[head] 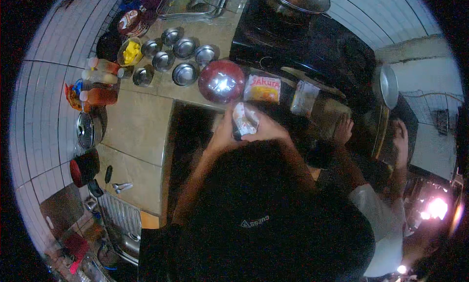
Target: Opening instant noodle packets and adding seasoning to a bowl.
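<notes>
Just off the counter's front edge, in front of my body, both hands hold a small white packet with reddish print (244, 120). My left hand (224, 130) grips its left side, and my right hand (270, 129) wraps around the right. Motion blur hides the exact finger placement. Right beyond them sits a shiny red bowl (221, 80). Beside the bowl lies a yellow-and-white food packet bearing red writing (262, 89). Further right is a second, pale packet (305, 97). Several small round metal moulds (184, 74) stand on the tiled counter behind the bowl.
A pot (298, 3) stands on the black stove (271, 49). Another person's hands (343, 129) are close on my right. Along the left wall are a bowl of yellow stuff (131, 53), bottles (99, 96) and a lidded pot (88, 130). A glass dish (190, 13) sits at the back.
</notes>
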Motion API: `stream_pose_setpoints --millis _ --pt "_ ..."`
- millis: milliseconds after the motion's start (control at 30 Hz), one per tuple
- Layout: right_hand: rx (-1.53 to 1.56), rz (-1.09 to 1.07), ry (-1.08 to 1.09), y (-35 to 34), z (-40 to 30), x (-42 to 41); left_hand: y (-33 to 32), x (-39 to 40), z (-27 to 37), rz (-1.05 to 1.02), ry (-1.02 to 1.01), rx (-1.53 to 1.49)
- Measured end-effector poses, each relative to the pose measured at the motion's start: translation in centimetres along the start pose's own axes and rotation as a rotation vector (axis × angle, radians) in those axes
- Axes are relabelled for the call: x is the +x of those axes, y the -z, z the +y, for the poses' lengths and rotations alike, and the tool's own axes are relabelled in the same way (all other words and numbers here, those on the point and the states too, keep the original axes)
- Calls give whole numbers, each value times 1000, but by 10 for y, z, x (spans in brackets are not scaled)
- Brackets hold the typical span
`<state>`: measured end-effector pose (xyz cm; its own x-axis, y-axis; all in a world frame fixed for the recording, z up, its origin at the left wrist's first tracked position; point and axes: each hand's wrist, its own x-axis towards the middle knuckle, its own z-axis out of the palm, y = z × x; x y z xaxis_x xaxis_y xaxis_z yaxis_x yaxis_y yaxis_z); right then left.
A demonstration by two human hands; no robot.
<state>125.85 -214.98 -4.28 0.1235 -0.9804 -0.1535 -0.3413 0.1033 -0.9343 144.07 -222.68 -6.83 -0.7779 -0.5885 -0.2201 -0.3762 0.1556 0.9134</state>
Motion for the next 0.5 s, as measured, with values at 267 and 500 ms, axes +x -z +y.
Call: stream_pose_setpoints --millis 267,500 --pt "261 310 -112 -6 51 -18 20 2 17 24 -175 -23" --pt "136 938 -243 29 42 -17 58 -6 -38 -137 -147 189"
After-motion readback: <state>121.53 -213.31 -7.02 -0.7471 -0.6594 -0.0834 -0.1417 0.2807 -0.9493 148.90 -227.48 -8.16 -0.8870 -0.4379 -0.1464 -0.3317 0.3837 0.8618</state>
